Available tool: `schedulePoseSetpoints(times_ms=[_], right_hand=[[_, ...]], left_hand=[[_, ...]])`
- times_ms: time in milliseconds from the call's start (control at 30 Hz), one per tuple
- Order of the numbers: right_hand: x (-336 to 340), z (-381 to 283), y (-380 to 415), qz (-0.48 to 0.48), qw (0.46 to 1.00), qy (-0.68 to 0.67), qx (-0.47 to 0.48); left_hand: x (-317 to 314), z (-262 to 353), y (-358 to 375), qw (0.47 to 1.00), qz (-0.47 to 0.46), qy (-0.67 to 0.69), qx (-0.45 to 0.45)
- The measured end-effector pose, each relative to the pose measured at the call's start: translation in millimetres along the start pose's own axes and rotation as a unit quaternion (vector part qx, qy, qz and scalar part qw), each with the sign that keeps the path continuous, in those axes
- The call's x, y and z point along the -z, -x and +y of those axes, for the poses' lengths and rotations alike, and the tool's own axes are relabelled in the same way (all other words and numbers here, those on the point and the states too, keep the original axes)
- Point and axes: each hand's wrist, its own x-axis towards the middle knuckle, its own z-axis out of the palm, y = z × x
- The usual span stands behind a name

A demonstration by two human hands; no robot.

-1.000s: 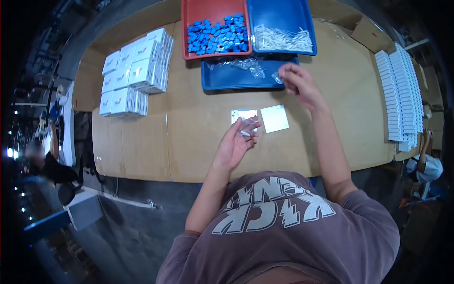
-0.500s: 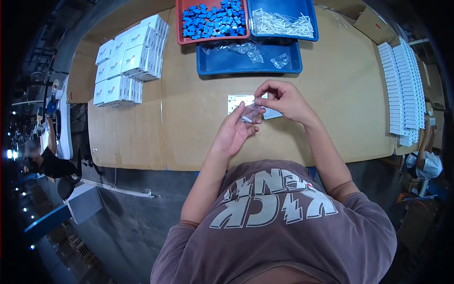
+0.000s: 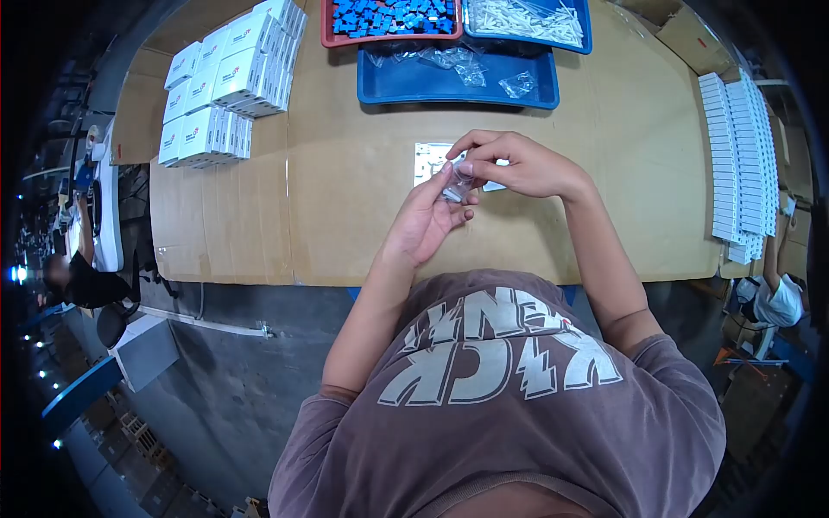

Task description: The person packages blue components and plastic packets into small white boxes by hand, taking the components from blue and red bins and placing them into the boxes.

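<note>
A small clear plastic bag with a short white piece in it is held between my two hands over the table. My left hand pinches the bag between thumb and fingers, palm turned up. At the bag's upper end, the fingers and thumb of my right hand close on it from above. Behind the hands lies a white printed card or box, its right part mostly covered by my fingers.
Beyond my hands, a blue tray holds clear bags. Behind it are a red tray of blue parts and a blue tray of white pieces. White boxes are stacked left and right. People sit at both sides.
My right hand has come down and in around the bag's upper end, its fingers now overlapping my left fingertips. The whole view has shifted, with the trays higher in the picture.
</note>
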Motion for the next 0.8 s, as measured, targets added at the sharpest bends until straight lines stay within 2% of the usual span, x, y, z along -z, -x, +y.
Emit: schedulePoseSetpoints(times_ms=[100, 200, 400, 533, 633, 667, 767, 800], right_hand=[[-4.6, -3.3, 0.2, -0.018, 0.999, -0.001, -0.034], [-14.0, 0.2, -0.6, -0.033, 0.999, -0.009, -0.026], [-14.6, 4.5, -3.0, 0.000, 0.996, -0.085, -0.033], [-16.1, 7.3, -6.0, -0.014, 0.997, -0.073, -0.022], [-16.8, 10.4, -8.6, -0.054, 0.998, -0.025, -0.014], [-17.2, 6.9, -8.1, -0.066, 0.996, -0.029, -0.043], [-19.6, 12.4, -9.2, -0.071, 0.996, -0.020, -0.049], [-17.7, 16.2, -7.6, -0.056, 0.998, -0.008, -0.017]], left_hand=[[2.3, -1.6, -1.9, 1.000, 0.004, 0.000, -0.001], [1.7, -2.1, -3.2, 1.000, 0.004, -0.003, 0.003], [1.8, -2.5, -1.7, 1.000, 0.003, 0.016, 0.004], [7.4, -3.5, -3.5, 1.000, -0.003, 0.012, 0.001], [11.9, -4.4, -4.5, 0.999, 0.026, -0.017, 0.013], [11.0, -4.0, -4.2, 1.000, 0.025, -0.016, 0.004], [16.7, -5.8, -4.5, 1.000, 0.023, -0.011, 0.011], [18.1, -6.7, -3.6, 1.000, 0.009, 0.005, 0.008]])
